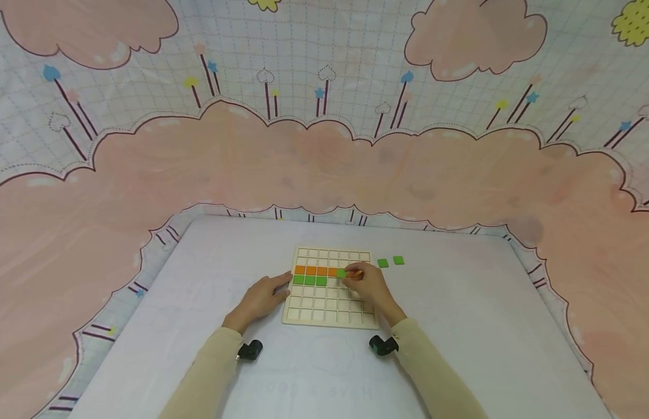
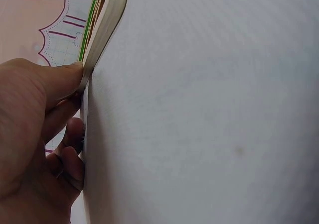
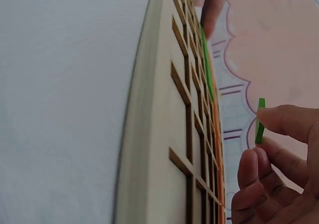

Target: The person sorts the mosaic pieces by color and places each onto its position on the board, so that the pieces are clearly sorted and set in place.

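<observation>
A light wooden grid board (image 1: 329,326) lies on the white table. A row of orange square tiles (image 1: 311,270) fills cells in its upper part, running partly behind my right hand (image 1: 372,286). Three green tiles (image 1: 310,280) sit in the row just below, at the left end. My right hand pinches another green tile (image 3: 260,122) between thumb and finger, held over the board. My left hand (image 1: 261,297) rests at the board's left edge; in the left wrist view its thumb (image 2: 65,79) touches the edge while the other fingers bend loosely against the table.
Two loose green tiles, one nearer (image 1: 383,263) and one farther (image 1: 399,260), lie on the table right of the board. A cloth (image 1: 355,169) patterned with clouds hangs behind and around the white table (image 1: 224,250).
</observation>
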`<state>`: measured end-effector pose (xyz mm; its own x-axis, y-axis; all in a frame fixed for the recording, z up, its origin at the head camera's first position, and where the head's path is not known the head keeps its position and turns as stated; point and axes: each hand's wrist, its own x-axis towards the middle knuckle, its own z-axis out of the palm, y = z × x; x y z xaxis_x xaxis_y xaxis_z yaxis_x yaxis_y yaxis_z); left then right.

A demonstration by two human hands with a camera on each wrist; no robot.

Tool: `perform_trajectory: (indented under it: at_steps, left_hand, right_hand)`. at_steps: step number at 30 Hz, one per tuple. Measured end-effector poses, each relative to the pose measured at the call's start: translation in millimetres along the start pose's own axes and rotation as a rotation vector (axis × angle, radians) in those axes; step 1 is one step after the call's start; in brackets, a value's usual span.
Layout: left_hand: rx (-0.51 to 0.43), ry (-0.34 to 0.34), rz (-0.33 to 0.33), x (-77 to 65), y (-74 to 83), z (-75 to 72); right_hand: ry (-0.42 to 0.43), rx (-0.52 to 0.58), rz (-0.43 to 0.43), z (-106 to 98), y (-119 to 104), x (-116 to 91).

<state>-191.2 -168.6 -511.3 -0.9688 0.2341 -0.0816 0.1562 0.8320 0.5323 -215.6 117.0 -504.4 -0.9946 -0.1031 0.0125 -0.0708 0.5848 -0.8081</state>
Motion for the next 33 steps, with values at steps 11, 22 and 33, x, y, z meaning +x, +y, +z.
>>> perform_trajectory:
  at_steps: [11, 22, 33]
  left_hand:
    - [0.004, 0.006, -0.008, 0.0, -0.6, 0.3]
    - [0.003, 0.007, 0.009, 0.5, -1.6, 0.9]
    - [-0.011, 0.003, 0.006, 1.3, -1.5, 1.5]
  right_hand:
    - [-0.033, -0.061, -0.069, 11, 1, 0]
    - [-0.054, -0.186, -0.094, 17, 0, 4]
    - [-0.059, -0.254, -0.076, 20, -3, 6]
